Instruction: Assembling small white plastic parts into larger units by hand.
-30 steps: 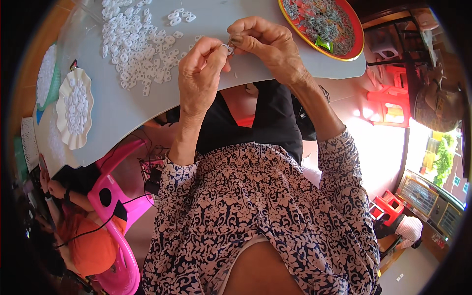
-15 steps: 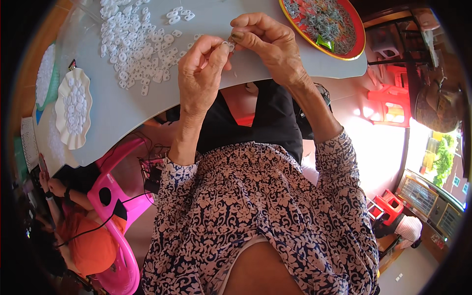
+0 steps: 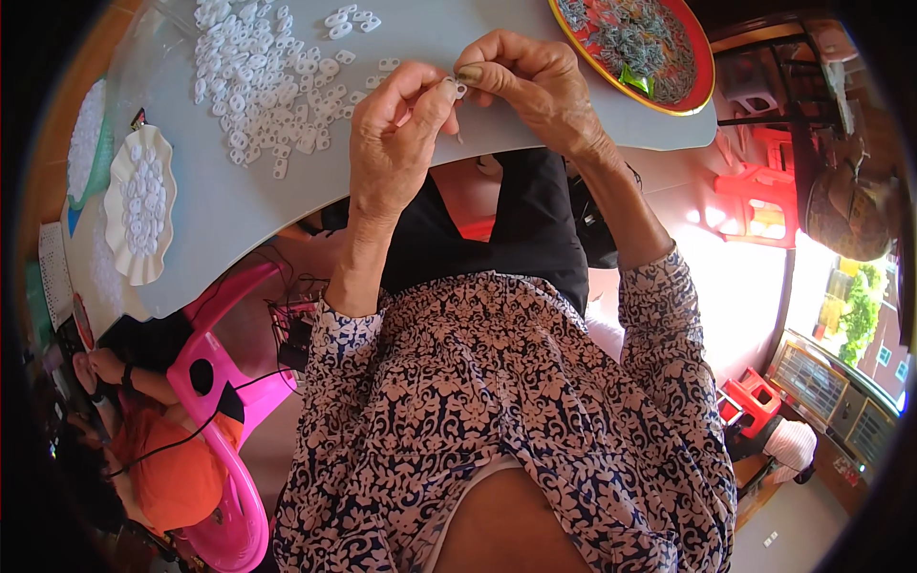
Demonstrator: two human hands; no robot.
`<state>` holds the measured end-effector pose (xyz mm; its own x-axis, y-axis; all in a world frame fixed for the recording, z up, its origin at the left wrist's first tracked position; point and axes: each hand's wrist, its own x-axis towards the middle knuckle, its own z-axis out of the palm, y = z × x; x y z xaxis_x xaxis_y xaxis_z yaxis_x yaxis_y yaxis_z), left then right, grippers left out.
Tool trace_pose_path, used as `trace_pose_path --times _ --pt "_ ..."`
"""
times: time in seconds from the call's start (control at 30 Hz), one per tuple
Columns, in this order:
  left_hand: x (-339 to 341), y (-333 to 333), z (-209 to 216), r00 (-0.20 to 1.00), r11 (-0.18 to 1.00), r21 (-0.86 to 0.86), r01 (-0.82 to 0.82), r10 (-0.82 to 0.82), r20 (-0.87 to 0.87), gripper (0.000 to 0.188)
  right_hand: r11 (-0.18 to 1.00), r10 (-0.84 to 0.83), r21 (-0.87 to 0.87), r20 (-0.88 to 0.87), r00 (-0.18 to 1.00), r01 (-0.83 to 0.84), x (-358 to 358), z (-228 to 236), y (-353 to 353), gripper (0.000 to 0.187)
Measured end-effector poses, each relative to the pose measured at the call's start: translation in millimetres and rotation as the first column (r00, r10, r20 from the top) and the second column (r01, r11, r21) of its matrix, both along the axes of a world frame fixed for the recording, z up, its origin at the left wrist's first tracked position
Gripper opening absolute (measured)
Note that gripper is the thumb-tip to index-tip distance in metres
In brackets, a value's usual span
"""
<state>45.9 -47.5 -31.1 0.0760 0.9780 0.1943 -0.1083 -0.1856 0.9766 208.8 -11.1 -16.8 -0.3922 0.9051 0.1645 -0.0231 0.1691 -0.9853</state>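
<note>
My left hand (image 3: 401, 134) pinches a small white plastic piece (image 3: 461, 91) above the table's near edge. Thumb and fingers of my right hand (image 3: 537, 91) close on the same piece from the other side. Only a bit of it with a hole shows; fingertips cover the rest. Left of my hands a loose heap of white plastic pieces (image 3: 250, 72), each with holes, is spread over the grey table (image 3: 215, 229). Beyond my right hand stands a round red tray (image 3: 705, 72) with a yellow rim, holding many thin grey bits (image 3: 630, 38) and a green wrapper (image 3: 635, 80).
On the table's left side, a wavy cream dish (image 3: 118, 215) holds more white pieces. Behind it is a green basket (image 3: 101, 162) of white bits. A person in orange (image 3: 181, 477) sits on a pink chair (image 3: 250, 516) at lower left. Red stools (image 3: 759, 201) stand at right.
Both hands have shifted slightly right and down, still pinching the white piece together. A little more of the piece shows now between the fingertips.
</note>
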Motion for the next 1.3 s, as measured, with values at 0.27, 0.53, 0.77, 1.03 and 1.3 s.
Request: trace_pose_path --times 0.27,0.53,0.77,1.03,1.3 --pt "2.2 -0.5 -1.9 1.000 1.000 0.019 0.009 -0.009 0.006 0.013 0.998 -0.001 0.069 0.093 0.996 -0.006 -1.0 -1.8 1.8 0.022" --pt "4.5 -3.0 0.7 0.994 0.995 0.065 -0.076 0.080 -0.073 0.012 0.992 -0.055 0.124 0.188 0.981 0.032 -4.2 5.3 -2.7 0.023" --pt "-1.2 -1.8 -0.8 1.000 0.999 0.043 -0.007 0.008 -0.025 0.012 1.000 0.001 0.025 0.129 0.992 -0.005 -1.8 5.0 1.3 0.026" --pt "0.7 0.0 -0.2 1.000 0.998 0.068 0.000 -0.001 0.010 0.012 1.000 -0.003 0.014 0.156 0.988 0.001 -1.8 3.3 0.3 0.024" --pt "1.3 0.8 -4.7 0.996 0.996 0.056 -0.071 0.073 -0.046 0.018 0.993 -0.112 0.045 0.099 0.989 0.108 -13.3 -1.5 -5.4 0.023"
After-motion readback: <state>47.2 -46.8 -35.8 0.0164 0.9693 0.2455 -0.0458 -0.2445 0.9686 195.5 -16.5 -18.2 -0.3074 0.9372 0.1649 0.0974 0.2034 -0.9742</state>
